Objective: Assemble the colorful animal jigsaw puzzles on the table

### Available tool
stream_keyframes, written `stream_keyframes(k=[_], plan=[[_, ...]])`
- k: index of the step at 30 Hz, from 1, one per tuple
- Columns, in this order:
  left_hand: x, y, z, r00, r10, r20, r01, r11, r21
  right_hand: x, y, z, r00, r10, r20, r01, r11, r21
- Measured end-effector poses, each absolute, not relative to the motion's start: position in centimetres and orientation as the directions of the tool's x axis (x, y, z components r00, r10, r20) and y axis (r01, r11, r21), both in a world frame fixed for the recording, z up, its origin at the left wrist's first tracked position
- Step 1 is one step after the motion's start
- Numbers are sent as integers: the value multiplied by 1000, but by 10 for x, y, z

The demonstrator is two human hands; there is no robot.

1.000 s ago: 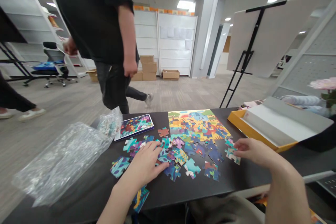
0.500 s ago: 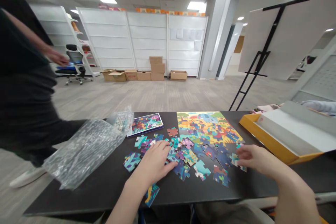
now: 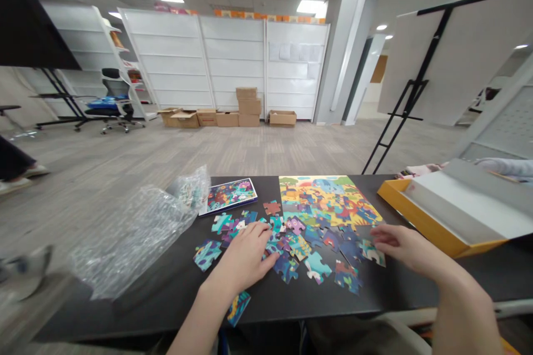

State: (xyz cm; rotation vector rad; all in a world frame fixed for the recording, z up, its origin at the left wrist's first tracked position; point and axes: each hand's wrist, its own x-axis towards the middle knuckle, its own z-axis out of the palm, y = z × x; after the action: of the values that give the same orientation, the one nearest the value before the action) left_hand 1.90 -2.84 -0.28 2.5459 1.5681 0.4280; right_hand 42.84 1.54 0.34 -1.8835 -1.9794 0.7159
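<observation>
My left hand (image 3: 250, 247) lies palm down over loose jigsaw pieces, its fingers and thumb apart. Under and around it spread several dark blue, teal and purple pieces, including a teal piece (image 3: 317, 267) and a dark blue piece (image 3: 286, 268). My right hand (image 3: 395, 239) is at the right end of the spread, fingers loosely bent and slightly apart. Just by its fingertips, a teal and white jigsaw piece (image 3: 373, 253) lies on the table; whether they touch it is unclear. One patterned piece (image 3: 239, 308) sits near the front edge, partly behind my left forearm.
Behind the pieces lie a yellow animal picture (image 3: 328, 194) and a puzzle picture box (image 3: 231, 196). Crumpled clear plastic (image 3: 137, 238) overhangs the table's left edge. An open yellow box (image 3: 433, 222) stands at the right. Someone's leg (image 3: 14, 161) shows at far left.
My right hand has shifted slightly left, and the piece by its fingers now lies flatter and more exposed. My left hand stays put. The person at the left has walked mostly out of view.
</observation>
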Motion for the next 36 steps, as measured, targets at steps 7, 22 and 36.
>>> stream_keyframes(k=[7,22,36], plan=[[12,-24,-11,417,885,208,860,-458,225,426,6,28,69,998,12,915,-58,-400],[-54,-67,29,305,952,-24,813,-247,527,411,12,15,-46,991,-126,920,-7,-393],[-38,-70,19,178,973,-146,934,-120,338,352,21,18,-221,975,26,862,208,-462]])
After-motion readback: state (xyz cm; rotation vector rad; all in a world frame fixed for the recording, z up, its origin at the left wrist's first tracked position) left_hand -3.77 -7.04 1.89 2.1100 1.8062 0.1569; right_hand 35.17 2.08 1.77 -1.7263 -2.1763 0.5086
